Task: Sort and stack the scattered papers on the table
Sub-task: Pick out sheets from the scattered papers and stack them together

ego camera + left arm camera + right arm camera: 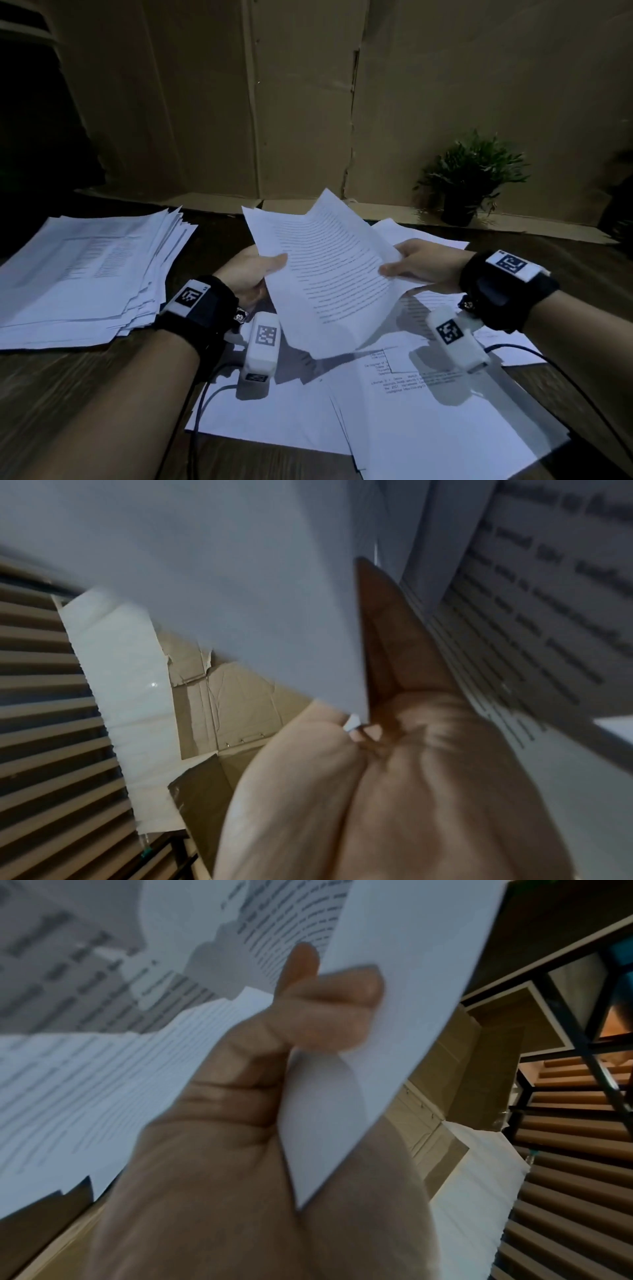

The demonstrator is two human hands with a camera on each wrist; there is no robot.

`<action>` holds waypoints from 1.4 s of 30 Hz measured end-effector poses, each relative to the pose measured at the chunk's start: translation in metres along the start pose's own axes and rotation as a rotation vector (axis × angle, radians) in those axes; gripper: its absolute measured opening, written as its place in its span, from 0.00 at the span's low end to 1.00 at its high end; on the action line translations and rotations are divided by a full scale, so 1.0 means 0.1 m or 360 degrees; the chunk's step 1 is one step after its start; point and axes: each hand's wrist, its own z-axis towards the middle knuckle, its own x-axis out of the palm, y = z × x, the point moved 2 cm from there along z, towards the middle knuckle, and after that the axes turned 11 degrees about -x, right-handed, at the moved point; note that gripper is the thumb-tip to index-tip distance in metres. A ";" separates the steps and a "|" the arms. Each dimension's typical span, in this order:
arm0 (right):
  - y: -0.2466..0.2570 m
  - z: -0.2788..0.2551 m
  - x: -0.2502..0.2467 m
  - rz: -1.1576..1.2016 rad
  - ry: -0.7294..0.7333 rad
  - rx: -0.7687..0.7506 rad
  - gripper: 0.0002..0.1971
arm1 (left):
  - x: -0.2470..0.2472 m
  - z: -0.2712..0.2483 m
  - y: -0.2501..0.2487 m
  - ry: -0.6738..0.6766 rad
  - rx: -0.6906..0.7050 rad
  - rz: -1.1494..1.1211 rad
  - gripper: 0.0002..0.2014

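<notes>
Between the hands: a printed sheet (329, 270) is held up in the air above the surface (85, 387), its text facing the person.
Left fingers: the left hand (246, 274) pinches the sheet's left edge, thumb on the printed face, the other fingers behind it and out of sight.
Right fingers: the right hand (424, 265) pinches the right edge; the right wrist view shows the thumb and a bent finger (342, 988) clamped on the paper.
Sheet's long axis: runs from the near edge up and away to the far edge, tilted back; the page bows between the two grips.
Stack: the gathered pile (89, 270) lies on the surface well to the left, nearer the left hand.
Loose papers: the scattered sheets (428, 411) lie directly below and to the near right.
Judged next move: the sheet probably goes leftward to the pile; the left hand is better placed to carry it, with the right letting go.
Far right: a potted plant (469, 178).
</notes>
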 end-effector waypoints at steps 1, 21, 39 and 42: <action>0.00 -0.01 0.00 -0.0023 -0.0005 0.0014 0.10 | 0.00 0.01 0.01 -0.0032 0.0048 0.0049 0.15; -0.63 -0.52 -0.91 -0.0527 -0.0464 0.0557 0.09 | -0.56 0.43 0.10 -0.0557 0.0010 0.0424 0.17; -0.10 -0.60 -1.33 -0.0855 -0.1807 -0.0294 0.09 | -0.36 0.17 -0.03 -0.0512 0.0009 0.0384 0.18; 0.06 -0.59 -1.27 -0.0254 -0.1883 -0.0424 0.03 | -0.29 0.11 -0.05 -0.0392 -0.0029 0.0482 0.18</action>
